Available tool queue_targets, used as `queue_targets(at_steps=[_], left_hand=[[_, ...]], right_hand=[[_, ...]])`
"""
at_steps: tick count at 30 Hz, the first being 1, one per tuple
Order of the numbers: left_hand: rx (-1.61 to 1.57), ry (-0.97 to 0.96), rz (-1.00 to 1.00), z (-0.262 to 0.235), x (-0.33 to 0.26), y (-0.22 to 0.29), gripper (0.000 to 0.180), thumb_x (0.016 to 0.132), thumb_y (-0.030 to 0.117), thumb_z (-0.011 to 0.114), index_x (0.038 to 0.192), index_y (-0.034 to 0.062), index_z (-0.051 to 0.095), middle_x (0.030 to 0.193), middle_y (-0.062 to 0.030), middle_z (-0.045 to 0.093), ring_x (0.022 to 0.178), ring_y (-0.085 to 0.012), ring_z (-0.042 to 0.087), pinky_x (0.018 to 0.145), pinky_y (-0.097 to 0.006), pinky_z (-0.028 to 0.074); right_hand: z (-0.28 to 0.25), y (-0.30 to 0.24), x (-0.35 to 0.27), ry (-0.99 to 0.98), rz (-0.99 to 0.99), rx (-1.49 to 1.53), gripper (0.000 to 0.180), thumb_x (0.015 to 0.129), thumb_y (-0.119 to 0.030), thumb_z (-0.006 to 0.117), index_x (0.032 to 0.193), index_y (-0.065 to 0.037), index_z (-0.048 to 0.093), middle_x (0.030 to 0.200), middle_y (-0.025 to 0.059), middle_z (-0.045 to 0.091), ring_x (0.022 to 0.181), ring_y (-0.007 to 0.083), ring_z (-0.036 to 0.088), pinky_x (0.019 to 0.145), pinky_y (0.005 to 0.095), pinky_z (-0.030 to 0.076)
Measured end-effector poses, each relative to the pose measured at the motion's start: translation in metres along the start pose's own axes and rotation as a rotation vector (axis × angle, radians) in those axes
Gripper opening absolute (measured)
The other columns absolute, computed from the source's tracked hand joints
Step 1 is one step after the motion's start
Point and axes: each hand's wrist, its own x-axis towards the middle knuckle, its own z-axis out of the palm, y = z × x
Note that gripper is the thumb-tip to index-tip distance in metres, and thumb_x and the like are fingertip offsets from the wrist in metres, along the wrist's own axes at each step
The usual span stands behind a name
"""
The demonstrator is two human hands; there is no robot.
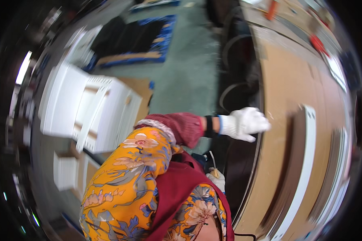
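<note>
My left hand (247, 123), in a white knitted glove with a blue-edged cuff, reaches across to the right, over the near edge of a brown-topped workbench (279, 84). Its fingers bend loosely and its thumb stands apart; I see nothing held in it. Nearest to it on the bench lies a long panel strip (305, 160) with a white edge and a brown side. Low beside my maroon apron, a whitish shape that looks like my gloved right hand (217, 180) shows in part. Its fingers cannot be made out.
More long strips (332, 176) lie stacked farther right on the bench. A red tool-like object (318, 44) and an orange object (272, 10) lie toward its far end. On the left, white formed panels (102, 104) stand on cardboard, beyond them a blue pallet (165, 38) with dark sheets.
</note>
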Motion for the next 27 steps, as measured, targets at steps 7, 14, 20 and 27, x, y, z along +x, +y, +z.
queue_targets(at_steps=[7, 14, 20, 27], left_hand=[[0.257, -0.353, -1.694, -0.203, -0.421, 0.031, 0.074, 0.068, 0.044, 0.066, 0.126, 0.0, 0.051, 0.123, -0.0241, 0.055, 0.115, -0.0392, 0.052, 0.1, -0.043, 0.041], [0.618, -0.161, -2.177, -0.354, -0.669, 0.066, 0.08, 0.074, 0.044, 0.063, 0.139, 0.0048, 0.035, 0.141, -0.0194, 0.039, 0.134, -0.0326, 0.034, 0.1, -0.05, 0.038], [0.636, -0.244, -2.322, -0.381, -0.781, 0.095, 0.093, 0.066, 0.042, 0.072, 0.143, 0.0103, 0.03, 0.131, -0.022, 0.048, 0.119, -0.0371, 0.049, 0.099, -0.045, 0.042], [0.418, -0.484, -2.301, -0.411, -0.769, 0.101, 0.089, 0.063, 0.04, 0.078, 0.134, 0.0073, 0.036, 0.127, -0.021, 0.047, 0.117, -0.038, 0.05, 0.097, -0.046, 0.044]], right_hand=[[0.05, -0.024, 0.065, -0.217, 0.074, -0.226, 0.033, 0.076, 0.002, 0.071, 0.107, -0.006, 0.064, 0.089, -0.0032, 0.061, 0.065, 0.0064, 0.055, 0.057, 0.0214, 0.045], [0.197, -0.058, 0.069, -0.227, 0.108, -0.41, 0.039, 0.077, 0.004, 0.065, 0.114, -0.004, 0.056, 0.092, -0.0022, 0.06, 0.062, 0.0063, 0.053, 0.051, 0.0211, 0.044], [0.308, -0.085, 0.057, -0.409, 0.029, -0.879, 0.038, 0.075, -0.002, 0.075, 0.112, -0.001, 0.065, 0.097, 0.0019, 0.066, 0.088, 0.0106, 0.061, 0.078, 0.024, 0.05], [0.331, -0.088, 0.084, -0.423, -0.129, -1.005, 0.045, 0.07, -0.021, 0.082, 0.109, -0.005, 0.066, 0.094, 0.0039, 0.067, 0.087, 0.0159, 0.063, 0.081, 0.0298, 0.05]])
